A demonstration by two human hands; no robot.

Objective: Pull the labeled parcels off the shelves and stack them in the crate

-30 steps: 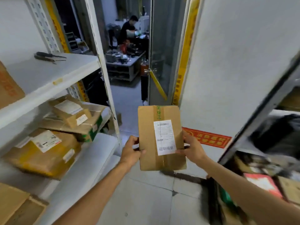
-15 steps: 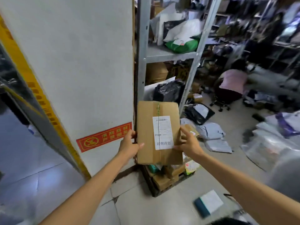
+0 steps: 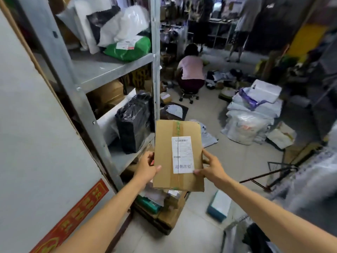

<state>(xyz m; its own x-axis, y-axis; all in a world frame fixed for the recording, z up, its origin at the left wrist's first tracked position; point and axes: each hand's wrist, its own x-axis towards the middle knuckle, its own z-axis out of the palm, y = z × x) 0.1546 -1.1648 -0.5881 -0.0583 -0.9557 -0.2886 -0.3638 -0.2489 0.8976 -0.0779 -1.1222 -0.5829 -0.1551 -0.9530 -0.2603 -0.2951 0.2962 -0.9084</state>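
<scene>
Parcel in both hands

We hold cardboard parcel (image 3: pixel 177 156) w/ white label (image 3: pixel 182 155) facing up, in mid-air beside metal shelving (image 3: pixel 116 70), above dark crate (image 3: pixel 149 219) of boxes on floor. L hand (image 3: pixel 145 168) fingers clamp its left edge, thumb on top; R hand (image 3: pixel 212 166) pinches right edge, thumb at label corner.
</scene>
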